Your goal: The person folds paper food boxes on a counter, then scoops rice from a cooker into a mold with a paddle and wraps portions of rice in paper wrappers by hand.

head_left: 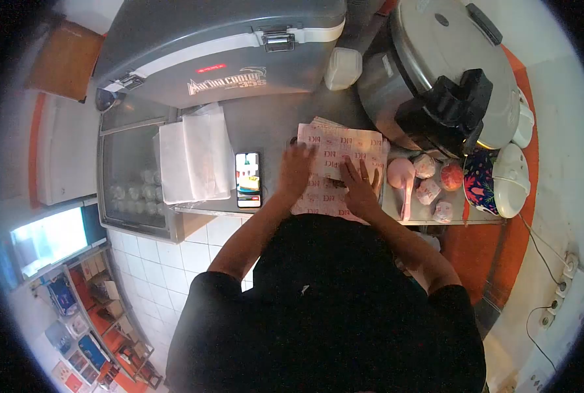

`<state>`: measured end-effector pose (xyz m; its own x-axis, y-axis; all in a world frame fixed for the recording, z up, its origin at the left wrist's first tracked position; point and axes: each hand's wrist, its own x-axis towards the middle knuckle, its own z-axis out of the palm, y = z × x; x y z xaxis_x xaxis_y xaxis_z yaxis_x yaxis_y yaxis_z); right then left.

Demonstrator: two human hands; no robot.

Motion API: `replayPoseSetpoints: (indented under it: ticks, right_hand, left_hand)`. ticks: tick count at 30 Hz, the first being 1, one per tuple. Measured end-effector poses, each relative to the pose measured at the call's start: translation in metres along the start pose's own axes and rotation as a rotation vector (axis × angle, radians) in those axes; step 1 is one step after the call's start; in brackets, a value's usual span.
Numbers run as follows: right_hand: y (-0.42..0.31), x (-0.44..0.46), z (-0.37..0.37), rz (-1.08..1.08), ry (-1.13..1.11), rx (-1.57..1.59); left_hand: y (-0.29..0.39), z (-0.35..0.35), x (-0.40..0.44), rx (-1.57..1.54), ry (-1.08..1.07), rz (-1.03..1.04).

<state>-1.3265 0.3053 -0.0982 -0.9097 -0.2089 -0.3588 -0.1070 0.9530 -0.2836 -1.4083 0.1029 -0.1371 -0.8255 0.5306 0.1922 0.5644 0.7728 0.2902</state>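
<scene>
Printed wrapping paper [331,198] with red lettering lies in a stack at the counter's front edge. At the left side of the upper sheet, my left hand [296,168] touches the paper; its fingertips are partly hidden. My right hand [363,190] rests on the sheets with its fingers spread. Something brown shows between the sheets near the right fingers, too small to make out. To the right of the paper are a pink rice paddle [407,190] and several round wrapped bundles [428,192].
A lit phone [248,180] and clear plastic sheets [197,157] lie to the left. Behind stand a large grey cooler box [239,59], a white container [343,69] and a big rice cooker [403,78]. A patterned bowl [481,180] stands at the right.
</scene>
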Motion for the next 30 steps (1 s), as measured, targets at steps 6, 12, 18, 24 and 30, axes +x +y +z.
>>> replayPoseSetpoints:
  ticks: [6,12,18,24,30]
  right_hand:
    - [-0.004,-0.013,-0.005,0.001,0.050,-0.003]
    - [0.028,-0.014,0.022,-0.107,0.140,-0.020]
    - [0.038,-0.015,0.015,-0.120,0.048,0.006]
    - [0.023,-0.020,0.000,-0.105,0.054,-0.062]
    - [0.050,0.018,0.003,-0.277,0.104,-0.016]
  left_hand:
    - [-0.027,-0.004,-0.004,-0.449,-0.224,-0.401]
    - [-0.021,0.029,-0.030,-0.749,-0.042,-0.633]
    - [0.024,-0.025,-0.075,-1.251,-0.552,-0.677]
    - [0.038,-0.058,-0.038,-1.063,-0.352,-0.422]
    - [0.060,-0.100,0.010,-0.314,0.384,0.113]
